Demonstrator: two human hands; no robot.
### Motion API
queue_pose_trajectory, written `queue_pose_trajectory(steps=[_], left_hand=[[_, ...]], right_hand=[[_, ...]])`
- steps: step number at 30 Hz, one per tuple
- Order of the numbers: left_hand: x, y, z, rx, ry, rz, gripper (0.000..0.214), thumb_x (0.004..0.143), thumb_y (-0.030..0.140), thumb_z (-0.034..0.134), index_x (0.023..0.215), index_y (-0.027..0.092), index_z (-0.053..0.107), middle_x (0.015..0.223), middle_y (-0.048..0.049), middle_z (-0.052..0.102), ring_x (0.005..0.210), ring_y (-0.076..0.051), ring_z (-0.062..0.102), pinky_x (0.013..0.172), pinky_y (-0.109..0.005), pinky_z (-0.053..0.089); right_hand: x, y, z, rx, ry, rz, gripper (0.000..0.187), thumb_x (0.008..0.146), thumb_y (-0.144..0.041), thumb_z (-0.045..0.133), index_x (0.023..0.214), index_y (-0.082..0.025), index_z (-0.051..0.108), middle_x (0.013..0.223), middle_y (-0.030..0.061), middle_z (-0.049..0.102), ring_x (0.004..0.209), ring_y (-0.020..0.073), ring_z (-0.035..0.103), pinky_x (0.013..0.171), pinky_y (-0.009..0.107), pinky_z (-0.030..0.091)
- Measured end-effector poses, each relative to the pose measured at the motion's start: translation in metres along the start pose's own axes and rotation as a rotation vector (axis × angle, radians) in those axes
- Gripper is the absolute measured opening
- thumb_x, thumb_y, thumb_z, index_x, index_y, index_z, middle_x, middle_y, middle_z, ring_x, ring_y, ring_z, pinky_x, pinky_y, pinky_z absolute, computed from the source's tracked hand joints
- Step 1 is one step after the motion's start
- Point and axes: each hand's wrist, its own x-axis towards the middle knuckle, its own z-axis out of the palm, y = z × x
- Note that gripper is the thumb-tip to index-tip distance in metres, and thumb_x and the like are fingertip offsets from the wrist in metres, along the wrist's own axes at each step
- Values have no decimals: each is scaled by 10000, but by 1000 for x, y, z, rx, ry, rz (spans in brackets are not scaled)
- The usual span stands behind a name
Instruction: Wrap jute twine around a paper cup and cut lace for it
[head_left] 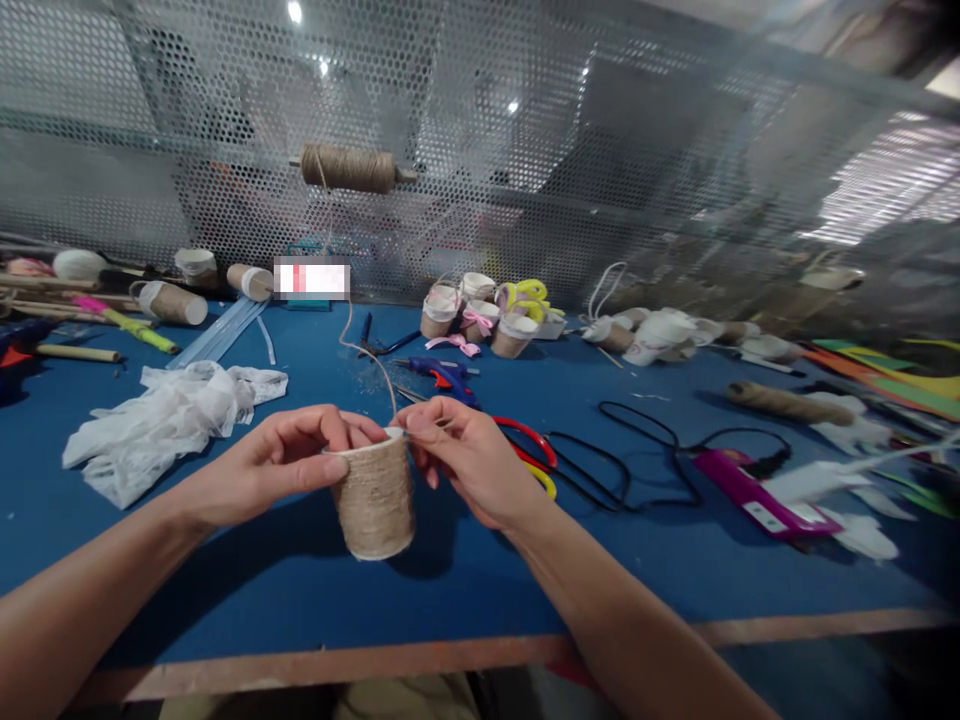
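A small cup (375, 505) wrapped in brown twine hangs a little above the blue table, its white rim tilted toward the back. My left hand (300, 455) grips the cup at its rim, thumb outside and fingers reaching into it. At the right side of the rim, my right hand (454, 450) pinches the twine (386, 378) between thumb and fingers. That strand runs up from the cup to a twine spool (349, 168) mounted on the perforated metal panel. The cup's inside is mostly hidden.
White lace (180, 420) lies left of my hands. Beyond them are a blue glue gun (435, 375), scissors (536, 445) and several decorated cups (476, 310). A black cable (637, 470) and purple power strip (765, 495) lie right. Clear glue sticks (221, 330) rest behind the lace.
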Motion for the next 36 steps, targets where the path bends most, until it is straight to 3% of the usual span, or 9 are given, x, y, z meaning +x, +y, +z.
queue_pose_trajectory(steps=[18,25,31,36], left_hand=[[0,3,-1,-60,-83,-6,118,799,269,585,732,172,584,1004,-72,620,1051,-240,521,904,-386,391],[4,-5,-10,175,-53,-55,223,688,314,691,834,172,600,1008,-69,613,999,-231,536,868,-339,394],[9,-11,5,455,50,-81,200,755,335,603,797,141,583,758,-20,586,725,-148,517,687,-261,406],[12,-11,17,550,154,-43,150,773,284,544,716,146,552,667,2,547,651,-129,471,634,-250,383]], right_hand=[[-5,-3,2,63,-115,-19,330,671,-421,694,647,-187,463,644,-53,495,452,46,418,368,169,321],[-2,-5,-2,-255,-60,-92,343,692,-484,651,678,-189,477,566,-56,465,465,70,416,420,206,339],[-1,-3,2,-495,-21,-198,300,745,-451,602,674,-181,492,601,-34,473,522,89,411,483,233,344],[-2,1,2,-641,23,-279,255,785,-408,567,683,-189,483,638,-20,484,576,111,434,525,246,361]])
